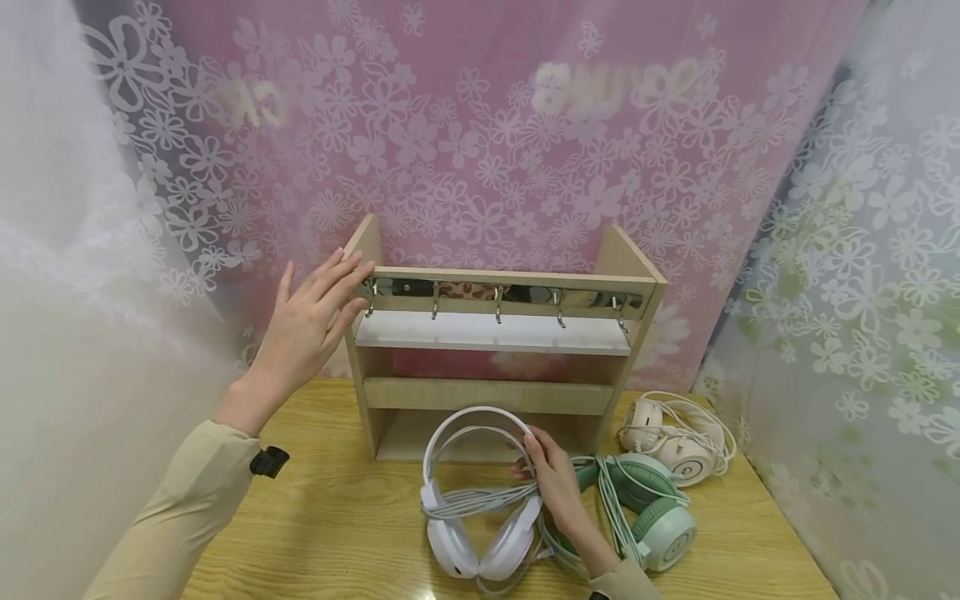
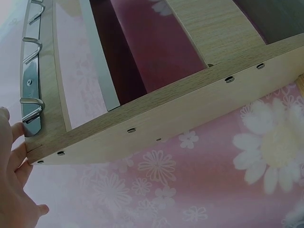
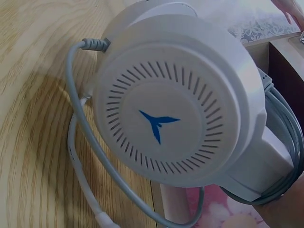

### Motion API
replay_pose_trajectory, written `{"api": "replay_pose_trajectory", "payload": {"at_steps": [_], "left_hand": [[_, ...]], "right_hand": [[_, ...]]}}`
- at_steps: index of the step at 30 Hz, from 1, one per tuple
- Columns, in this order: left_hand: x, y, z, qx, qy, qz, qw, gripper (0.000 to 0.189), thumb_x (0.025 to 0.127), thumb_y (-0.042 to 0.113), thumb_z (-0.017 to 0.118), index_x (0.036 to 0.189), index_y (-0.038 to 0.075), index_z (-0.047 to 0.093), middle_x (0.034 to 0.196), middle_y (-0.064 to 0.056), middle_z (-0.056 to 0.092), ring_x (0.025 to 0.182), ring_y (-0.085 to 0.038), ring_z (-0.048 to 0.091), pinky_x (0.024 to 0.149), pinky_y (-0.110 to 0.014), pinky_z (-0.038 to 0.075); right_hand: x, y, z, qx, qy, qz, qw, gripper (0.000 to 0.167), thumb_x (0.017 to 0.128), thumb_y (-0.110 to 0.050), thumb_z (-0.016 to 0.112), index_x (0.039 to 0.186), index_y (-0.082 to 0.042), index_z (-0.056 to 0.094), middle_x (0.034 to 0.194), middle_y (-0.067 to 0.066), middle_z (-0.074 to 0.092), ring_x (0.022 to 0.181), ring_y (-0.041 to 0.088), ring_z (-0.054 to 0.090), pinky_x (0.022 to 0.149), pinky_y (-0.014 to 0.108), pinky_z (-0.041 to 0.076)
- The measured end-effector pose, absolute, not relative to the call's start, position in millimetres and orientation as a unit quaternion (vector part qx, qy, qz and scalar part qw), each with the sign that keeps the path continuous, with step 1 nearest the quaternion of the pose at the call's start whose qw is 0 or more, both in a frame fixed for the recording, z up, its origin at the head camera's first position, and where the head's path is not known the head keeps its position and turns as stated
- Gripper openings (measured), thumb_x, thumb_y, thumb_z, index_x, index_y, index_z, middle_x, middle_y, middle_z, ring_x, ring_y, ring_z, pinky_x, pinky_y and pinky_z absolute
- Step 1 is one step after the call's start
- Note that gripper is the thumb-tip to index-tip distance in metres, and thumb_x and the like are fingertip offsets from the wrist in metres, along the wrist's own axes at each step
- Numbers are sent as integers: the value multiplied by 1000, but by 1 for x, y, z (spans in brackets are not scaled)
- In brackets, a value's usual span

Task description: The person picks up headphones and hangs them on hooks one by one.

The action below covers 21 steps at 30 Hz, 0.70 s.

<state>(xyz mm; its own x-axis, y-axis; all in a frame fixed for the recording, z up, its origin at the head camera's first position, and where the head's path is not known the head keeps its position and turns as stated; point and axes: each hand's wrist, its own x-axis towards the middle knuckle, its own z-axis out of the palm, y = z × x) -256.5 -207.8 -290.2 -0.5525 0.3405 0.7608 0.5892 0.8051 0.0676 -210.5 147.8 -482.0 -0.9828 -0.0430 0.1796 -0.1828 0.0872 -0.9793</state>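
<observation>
White over-ear headphones [image 1: 452, 546], their cable bundled across the middle, stand upright before a small wooden rack [image 1: 487, 395]. My right hand [image 1: 557, 483] grips the right side of their headband. Up close in the right wrist view, one ear cup [image 3: 166, 128] shows a blue emblem and a ring of slots. At the rack's upper left corner, my left hand [image 1: 311, 312] rests with fingers extended. The left wrist view shows its fingers [image 2: 18, 154] against that corner, beside a metal hook strip [image 2: 31, 85]. Several hooks [image 1: 498, 305] run along the rack's top rail, none bearing headphones.
Green headphones [image 1: 669, 533] with looped cable lie right of my right hand. Behind them, cream headphones [image 1: 686, 460] lie near the table's right edge. Flowered curtains [image 1: 480, 167] enclose the back and sides of the wooden table [image 1: 330, 508].
</observation>
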Motion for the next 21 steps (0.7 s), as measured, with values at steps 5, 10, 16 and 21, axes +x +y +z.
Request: {"api": "replay_pose_trajectory", "payload": {"at_steps": [5,10,16,21], "left_hand": [[-256,-208,-289,-270,-866,-155,391,50,106,33,53,154,20,46,158,-5,44,151,-25,31,122,-64,4],[-255,-210,-287,-274,-866,-148,391,50,106,32,54,153,18,47,157,-6,45,150,-25,33,122,-63,4],[-253,-217,-284,-268,-865,-155,394,52,104,30,57,153,16,45,158,-7,43,150,-27,34,124,-60,4],[-252,-223,-283,-256,-866,-153,400,57,101,23,62,154,16,44,159,-6,43,149,-28,34,124,-60,5]], "right_hand": [[-208,149,-482,85,-737,667,63,38,110,-21,46,135,6,57,108,22,68,77,18,69,73,36,63],[-206,148,-482,87,-739,665,67,37,110,-20,46,133,5,58,106,21,67,76,21,69,72,37,63],[-205,148,-481,85,-742,661,76,36,110,-20,46,133,4,59,103,21,68,75,26,68,69,37,63],[-204,148,-475,88,-745,655,87,35,110,-20,46,132,3,59,100,18,66,74,20,67,70,36,63]]}}
